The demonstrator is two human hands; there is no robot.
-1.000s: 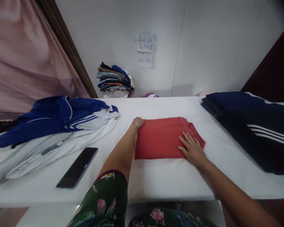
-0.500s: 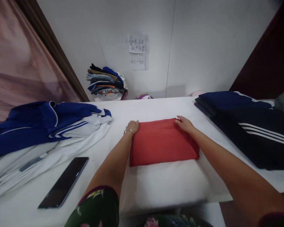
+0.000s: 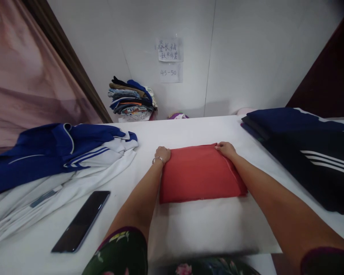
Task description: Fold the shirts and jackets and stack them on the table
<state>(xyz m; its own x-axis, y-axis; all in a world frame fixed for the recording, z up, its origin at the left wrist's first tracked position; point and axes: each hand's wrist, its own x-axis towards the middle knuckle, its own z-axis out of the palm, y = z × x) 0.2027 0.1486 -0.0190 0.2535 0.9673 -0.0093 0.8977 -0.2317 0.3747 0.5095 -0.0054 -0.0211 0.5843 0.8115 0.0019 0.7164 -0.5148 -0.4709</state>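
2 hands observed, apart from each other, at the far corners of 1 folded red cloth (image 3: 202, 175); the cloth lies at the centre of the white table (image 3: 186, 131); the left hand (image 3: 162, 154), bracelet (image 3: 158, 159) at its wrist, is curled at the far left corner, its grip cannot be told; the right hand (image 3: 226, 149) pinches the far right corner; a phone (image 3: 81, 221) lies near left; blue and white clothing (image 3: 46, 143) is heaped at left; folded dark clothes (image 3: 286, 152) lie at right; 2 notes (image 3: 170, 49) are on the far wall (image 3: 246, 57).
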